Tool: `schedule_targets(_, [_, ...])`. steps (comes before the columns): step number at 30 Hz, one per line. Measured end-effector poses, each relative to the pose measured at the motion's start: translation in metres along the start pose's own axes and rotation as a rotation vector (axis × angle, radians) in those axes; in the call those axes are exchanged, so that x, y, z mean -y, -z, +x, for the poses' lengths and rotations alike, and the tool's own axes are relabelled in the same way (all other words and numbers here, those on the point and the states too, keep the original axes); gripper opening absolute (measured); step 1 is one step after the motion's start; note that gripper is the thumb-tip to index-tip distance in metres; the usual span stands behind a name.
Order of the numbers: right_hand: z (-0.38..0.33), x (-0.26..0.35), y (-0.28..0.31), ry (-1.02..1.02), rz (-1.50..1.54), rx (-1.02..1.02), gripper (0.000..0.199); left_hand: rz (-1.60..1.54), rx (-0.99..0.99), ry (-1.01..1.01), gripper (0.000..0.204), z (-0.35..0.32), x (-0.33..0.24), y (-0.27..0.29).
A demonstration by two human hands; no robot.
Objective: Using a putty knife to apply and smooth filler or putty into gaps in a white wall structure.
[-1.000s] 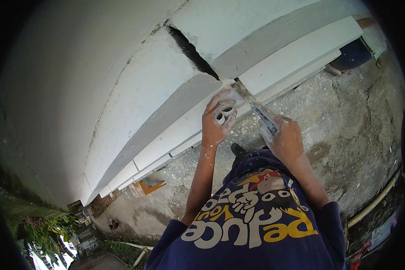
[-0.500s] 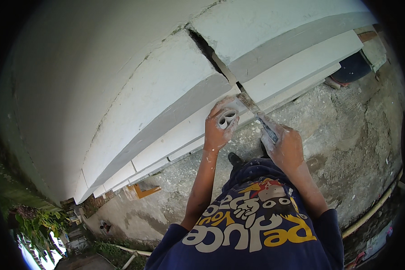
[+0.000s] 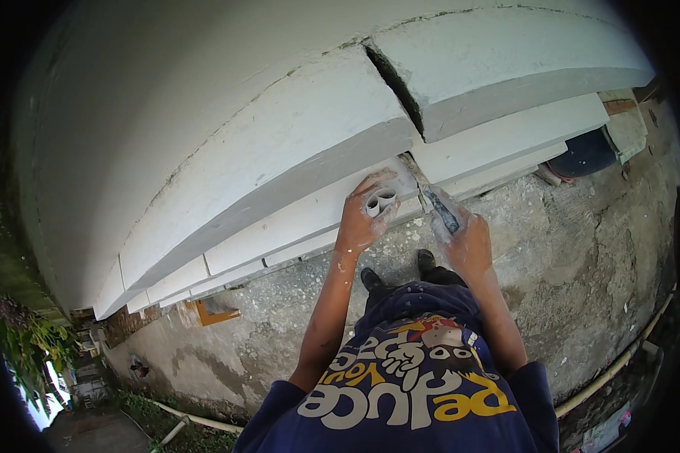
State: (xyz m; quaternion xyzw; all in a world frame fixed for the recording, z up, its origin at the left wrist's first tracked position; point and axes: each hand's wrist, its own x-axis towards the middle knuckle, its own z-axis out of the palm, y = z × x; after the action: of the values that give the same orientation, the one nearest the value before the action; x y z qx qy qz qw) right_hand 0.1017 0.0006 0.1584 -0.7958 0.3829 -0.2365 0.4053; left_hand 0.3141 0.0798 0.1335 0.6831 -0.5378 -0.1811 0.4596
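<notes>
My left hand [image 3: 366,210] is closed around a pale piece with two white, tube-like open ends [image 3: 380,201]; the rest of its shape is partly hidden by the fingers. Gripped by its dark, smeared handle in my right hand [image 3: 465,240] is a putty knife [image 3: 440,209]. Its narrow-looking blade points up and left, its tip at a dark slit in the lower white ledge [image 3: 499,143], just right of my left hand. Whitish residue coats both hands. Above the knife, a dark gap [image 3: 395,87] splits the white upper ledge [image 3: 310,117].
The large white wall [image 3: 166,98] fills the upper left. Below the ledges lies rough grey concrete ground [image 3: 574,249], where my dark shoes [image 3: 426,260] stand. A dark blue container [image 3: 584,157] sits at the right under the ledge. Bamboo poles [image 3: 619,362] run along the lower right.
My view has shifted, so the wall gap appears farther right. My right hand has lowered slightly, and the knife blade has turned from broad side to nearly edge-on. My left hand keeps its hold.
</notes>
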Motion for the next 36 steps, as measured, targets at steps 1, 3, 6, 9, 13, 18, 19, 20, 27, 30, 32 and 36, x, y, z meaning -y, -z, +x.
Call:
schedule_targets(1, [0.000, 0.001, 0.000, -0.032, -0.044, 0.040, 0.051, 0.024, 0.001, -0.020, 0.017, -0.001, 0.001, 0.000])
schedule_targets(3, [-0.008, 0.003, 0.000, -0.006, -0.019, 0.024, 0.051, 0.048, -0.003, -0.041, 0.017, -0.002, 0.004, 0.000])
schedule_targets(6, [-0.007, 0.004, -0.005, 0.017, 0.021, -0.008, 0.051, 0.031, 0.005, -0.005, 0.017, -0.003, 0.005, 0.000])
schedule_targets(9, [0.000, -0.002, -0.014, 0.017, 0.012, -0.045, 0.051, 0.023, -0.010, -0.025, 0.017, -0.001, 0.000, -0.002])
schedule_targets(13, [-0.011, 0.001, -0.005, -0.076, 0.050, 0.056, 0.049, 0.017, 0.009, -0.024, 0.019, -0.003, 0.005, 0.000])
schedule_targets(18, [-0.001, -0.015, -0.019, -0.018, 0.167, -0.030, 0.048, 0.048, 0.012, -0.030, 0.020, -0.001, -0.001, -0.002])
schedule_targets(19, [0.003, -0.018, -0.022, -0.035, 0.196, -0.027, 0.047, 0.030, 0.005, -0.025, 0.020, 0.000, -0.003, -0.003])
schedule_targets(20, [-0.002, -0.022, -0.023, -0.042, 0.193, -0.029, 0.047, 0.012, -0.001, -0.020, 0.021, 0.000, -0.003, -0.004])
schedule_targets(27, [-0.057, -0.019, -0.007, -0.202, 0.477, 0.011, 0.049, 0.024, -0.014, 0.021, 0.022, -0.005, 0.001, -0.001])
schedule_targets(30, [-0.069, -0.006, -0.004, -0.485, 0.722, 0.083, 0.052, 0.019, -0.016, 0.025, 0.021, -0.003, 0.001, -0.002])
schedule_targets(32, [-0.068, -0.003, -0.009, -0.501, 0.764, 0.063, 0.053, 0.056, -0.006, -0.028, 0.020, -0.002, 0.002, -0.001])
schedule_targets(36, [-0.053, -0.001, -0.032, -0.524, 0.876, -0.031, 0.049, 0.048, 0.012, -0.007, 0.019, -0.001, 0.000, -0.004])
